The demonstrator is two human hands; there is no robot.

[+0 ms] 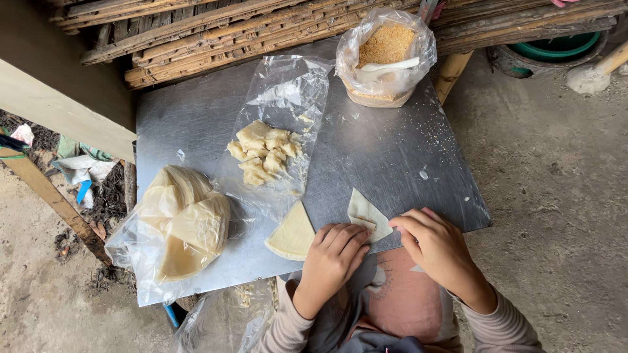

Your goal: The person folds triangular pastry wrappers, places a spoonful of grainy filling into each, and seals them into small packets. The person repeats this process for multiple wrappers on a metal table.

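A folded piece of pale dough wrapper (366,212) lies near the front edge of a metal tabletop (373,150). My left hand (335,252) presses its fingertips on the wrapper's near left corner. My right hand (435,245) pinches the wrapper's right edge. A stack of quarter-round wrappers (292,235) lies just left of my left hand. Several folded dumplings (265,153) rest on a clear plastic sheet (288,98) in the middle of the table.
A plastic bag of round wrappers (180,222) sits at the table's front left. A bag-lined bowl of brown crumbly filling (386,55) with a white spoon stands at the back. Bamboo slats (216,33) lie behind. A green basin (556,47) is at the upper right.
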